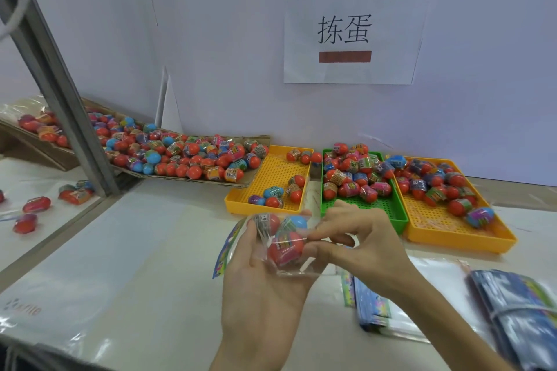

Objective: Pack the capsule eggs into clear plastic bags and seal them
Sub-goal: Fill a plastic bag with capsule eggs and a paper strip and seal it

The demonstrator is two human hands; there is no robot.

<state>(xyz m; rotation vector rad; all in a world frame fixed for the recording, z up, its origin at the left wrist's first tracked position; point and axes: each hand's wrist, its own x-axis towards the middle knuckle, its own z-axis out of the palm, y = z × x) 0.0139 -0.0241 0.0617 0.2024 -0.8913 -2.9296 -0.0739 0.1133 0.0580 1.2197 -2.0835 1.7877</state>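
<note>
Three capsule eggs (281, 238) in clear bag (289, 269) | left hand (259, 277) cradles bag, fingers curled | right hand (358, 238) fingers pinch bag edge

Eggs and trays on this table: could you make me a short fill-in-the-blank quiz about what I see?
1. The tray between the two yellow trays is ____.
2. The left hand cradles a clear bag holding ____ eggs.
3. The right hand ____ the bag's edge.

Missing words: green; three; pinches
</note>
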